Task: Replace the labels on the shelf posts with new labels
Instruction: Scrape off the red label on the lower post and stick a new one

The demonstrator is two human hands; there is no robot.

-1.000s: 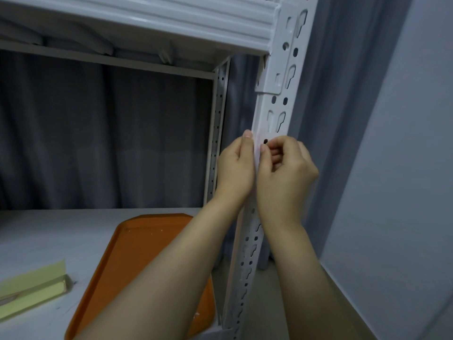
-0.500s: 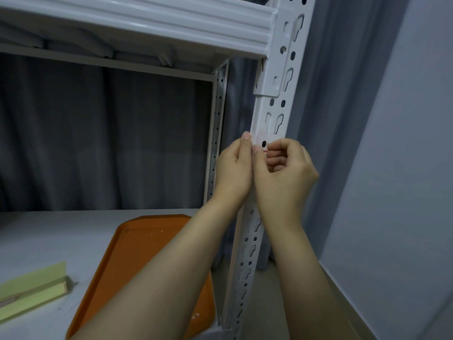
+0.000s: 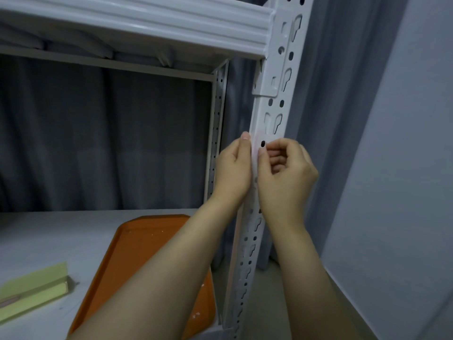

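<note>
Head view, looking up along the front right shelf post point(image 3: 274, 114), white, punched with keyhole slots and round holes. The label point(image 3: 255, 146) is a pale pinkish strip stuck on the post's front face near its left edge, just below a pair of keyhole slots and beside a dark oval hole; any print is too faint to read.

Left hand point(image 3: 232, 173) is at the post's left side. One straight digit lies up along the edge with its tip at the label's top. Its other fingers are hidden behind the post, so can't tell whether they curl round it.

Right hand point(image 3: 286, 177) is on the post's right side with fingers point(image 3: 278, 153) curled in tight. Thumb tip and index tip meet at the label's right edge, just under the oval hole, in a narrow pinch on the label. The two hands are just beside each other, with the post between them.

An upper shelf beam point(image 3: 147, 23) runs left from the post's top bracket. The lower shelf board point(image 3: 49, 231) carries an orange tray point(image 3: 137, 261), near right, partly covered by the left forearm, with small white flecks on it. A pale green pad point(image 3: 31, 288) lies at the near left, well apart from the tray. The rear post point(image 3: 217, 133) stands far behind, with a grey curtain point(image 3: 98, 143) beyond it. A plain wall point(image 3: 404, 168) is at the right.
</note>
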